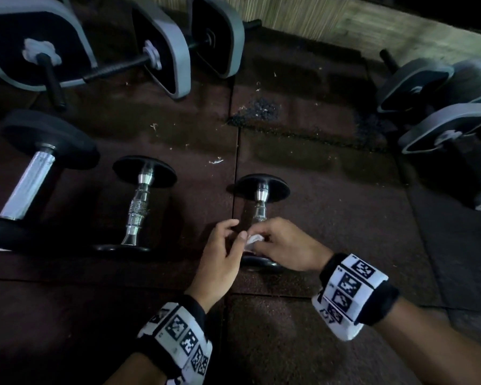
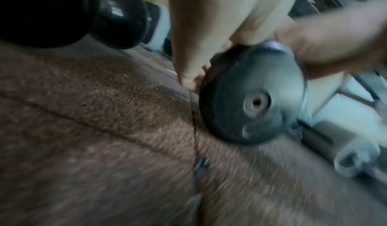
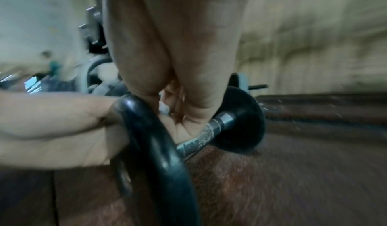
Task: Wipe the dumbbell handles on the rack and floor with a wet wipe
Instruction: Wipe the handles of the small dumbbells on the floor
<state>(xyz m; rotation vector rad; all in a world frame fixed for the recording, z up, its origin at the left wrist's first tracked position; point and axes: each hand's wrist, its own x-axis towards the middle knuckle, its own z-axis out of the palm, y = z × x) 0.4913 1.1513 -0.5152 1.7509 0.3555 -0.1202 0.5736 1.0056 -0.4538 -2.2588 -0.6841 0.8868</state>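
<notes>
Brown rubber floor tiles (image 1: 331, 218) spread below me in the head view, with three chrome-handled dumbbells lying in a row. Over the rightmost small dumbbell (image 1: 261, 190), my right hand (image 1: 283, 245) curls its fingers and pinches the white wet wipe (image 1: 254, 239) against the near end of the handle. My left hand (image 1: 222, 251) sits just left, fingers loosely bent, thumb near the wipe. Both wrists wear bands (image 1: 350, 290) printed with square black-and-white codes.

My left wrist view is blurred: the dumbbell's near plate (image 2: 251, 97) stands on the floor, fingers (image 2: 188, 73) touching its rim.

My right wrist view shows fingers (image 3: 199, 110) bunched on the wipe (image 3: 164, 108) above the handle (image 3: 209, 133).
</notes>
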